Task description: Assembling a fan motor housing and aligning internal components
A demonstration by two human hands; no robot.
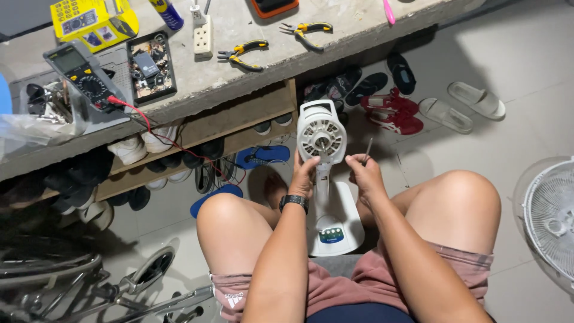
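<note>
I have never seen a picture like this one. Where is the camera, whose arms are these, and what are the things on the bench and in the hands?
The camera sits on a person's head and looks down, so the two arms and bare knees are that person's own. The person sits facing a concrete bench.

The left hand, with a black watch on its wrist, grips a white fan body with its cover off, so the motor shows. The right hand holds a thin metal tool, perhaps a screwdriver, beside the motor.

On the bench lie a grey multimeter with a red wire, a yellow meter, a white power strip and two yellow-handled pliers. Shoes and sandals lie under and beside the bench. A fan grille is at the right.
</note>
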